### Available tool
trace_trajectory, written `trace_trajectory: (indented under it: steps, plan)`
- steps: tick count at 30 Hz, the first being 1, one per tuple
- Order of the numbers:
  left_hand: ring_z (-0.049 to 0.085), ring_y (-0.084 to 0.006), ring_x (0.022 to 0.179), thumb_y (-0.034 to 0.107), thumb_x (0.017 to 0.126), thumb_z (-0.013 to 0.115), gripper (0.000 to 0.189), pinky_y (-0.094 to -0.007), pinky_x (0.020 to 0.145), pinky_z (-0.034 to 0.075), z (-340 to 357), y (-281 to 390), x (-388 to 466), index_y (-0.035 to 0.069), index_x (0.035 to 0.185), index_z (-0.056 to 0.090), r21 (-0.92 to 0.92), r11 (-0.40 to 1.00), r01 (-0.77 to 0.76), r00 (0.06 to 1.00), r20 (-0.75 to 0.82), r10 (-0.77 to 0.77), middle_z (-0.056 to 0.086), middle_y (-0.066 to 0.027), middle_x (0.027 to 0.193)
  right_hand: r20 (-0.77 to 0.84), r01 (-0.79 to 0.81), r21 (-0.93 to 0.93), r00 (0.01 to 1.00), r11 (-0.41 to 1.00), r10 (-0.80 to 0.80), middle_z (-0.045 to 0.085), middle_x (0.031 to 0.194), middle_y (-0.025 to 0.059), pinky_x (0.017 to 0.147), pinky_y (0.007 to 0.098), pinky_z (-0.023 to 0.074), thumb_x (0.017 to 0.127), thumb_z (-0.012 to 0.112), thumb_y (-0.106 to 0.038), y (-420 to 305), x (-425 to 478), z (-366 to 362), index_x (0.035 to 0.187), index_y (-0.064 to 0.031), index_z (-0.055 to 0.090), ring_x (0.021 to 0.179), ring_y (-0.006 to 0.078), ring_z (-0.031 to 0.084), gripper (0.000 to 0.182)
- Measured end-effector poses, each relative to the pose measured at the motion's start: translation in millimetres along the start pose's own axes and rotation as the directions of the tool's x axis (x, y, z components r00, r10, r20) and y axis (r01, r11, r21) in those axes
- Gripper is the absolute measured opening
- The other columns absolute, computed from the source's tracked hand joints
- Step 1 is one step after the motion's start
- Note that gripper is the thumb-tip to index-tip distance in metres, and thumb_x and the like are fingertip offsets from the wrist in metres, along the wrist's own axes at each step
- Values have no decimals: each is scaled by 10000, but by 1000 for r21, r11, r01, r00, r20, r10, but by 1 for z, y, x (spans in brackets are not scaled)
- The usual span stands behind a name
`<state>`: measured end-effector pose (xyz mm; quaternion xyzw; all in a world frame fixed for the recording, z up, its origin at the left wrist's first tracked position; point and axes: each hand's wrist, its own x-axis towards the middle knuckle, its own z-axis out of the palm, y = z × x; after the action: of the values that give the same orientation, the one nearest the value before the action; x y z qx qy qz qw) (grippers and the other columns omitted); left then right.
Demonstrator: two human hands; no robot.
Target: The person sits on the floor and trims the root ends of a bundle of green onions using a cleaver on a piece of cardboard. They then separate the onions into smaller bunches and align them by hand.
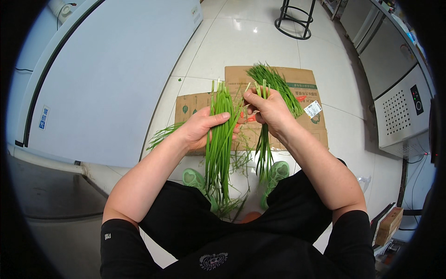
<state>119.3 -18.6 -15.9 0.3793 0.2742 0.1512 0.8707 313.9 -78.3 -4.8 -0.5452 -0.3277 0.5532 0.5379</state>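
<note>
My left hand point(201, 129) grips a thick bunch of garlic chives point(221, 136), its pale cut ends up and its green leaves hanging down between my shoes. Close beside it, my right hand point(267, 108) is closed on a smaller bunch of chives point(263, 148). One pale stem shows at the right thumb and fingertips. Beyond my right hand, a neat pile of chives point(277, 87) lies on flattened cardboard point(306, 139). More loose chives point(166, 134) lie to the left, partly behind my left forearm.
Chive scraps point(240, 157) litter the cardboard and floor between my green shoes point(278, 172). A large white appliance point(115, 69) stands close on the left. Steel cabinets point(386, 59) line the right. A black metal stool point(294, 21) stands ahead on the tiles.
</note>
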Motion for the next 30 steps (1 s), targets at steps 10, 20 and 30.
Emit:
trace_trajectory:
  steps: [10, 20, 30]
  plan:
    - [617, -283, 1037, 140, 925, 586, 278, -445, 867, 558, -9, -1, 3, 19, 1156, 490, -5, 995, -100, 993, -65, 100, 566, -182, 1180, -169, 159, 104, 976, 982, -140, 673, 805, 56, 426, 183, 307, 896, 558, -142, -22, 9, -30, 931, -88, 517, 661, 69, 560, 77]
    - [612, -262, 1026, 182, 939, 569, 289, -415, 837, 560, -15, 3, 1, 16, 1167, 503, 42, 973, -227, 970, -85, 229, 567, -156, 1190, -303, 409, -211, 836, 888, -457, 604, 752, 41, 599, 235, 437, 927, 539, -128, -63, -2, -64, 1129, 27, 530, 713, 110, 553, 255]
    - [653, -250, 900, 178, 938, 562, 327, -378, 773, 579, -4, 2, 2, 9, 1201, 466, 75, 985, -154, 987, 63, 150, 586, -199, 1104, 46, 305, -238, 952, 922, -304, 604, 685, 38, 620, 261, 451, 992, 482, -220, -23, 0, -33, 919, -31, 520, 638, 107, 555, 206]
